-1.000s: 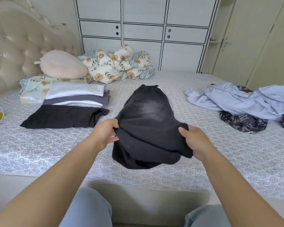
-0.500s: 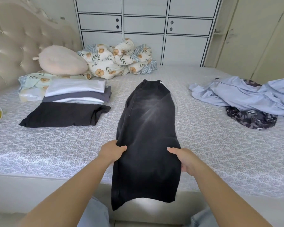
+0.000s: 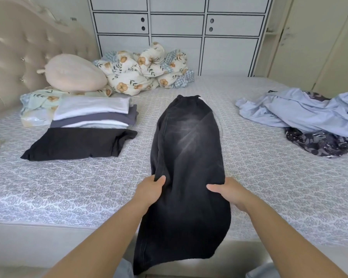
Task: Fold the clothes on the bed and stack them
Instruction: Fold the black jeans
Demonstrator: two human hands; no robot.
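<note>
White cupboards stand behind the bed [image 3: 68, 197], which carries everything. On its left a folded stack [image 3: 92, 115] is seen behind a folded black garment [image 3: 76, 143]. At the middle, black trousers [image 3: 187, 157] are laid lengthwise, legs hanging over the near edge. The left hand [image 3: 149, 190] and right hand [image 3: 228, 194] are clamped on the sides, thumbs on top (other fingers hidden beneath). On the right, unfolded clothes [image 3: 301, 115] wait. A slide off the edge could be caused by the hanging weight.
</note>
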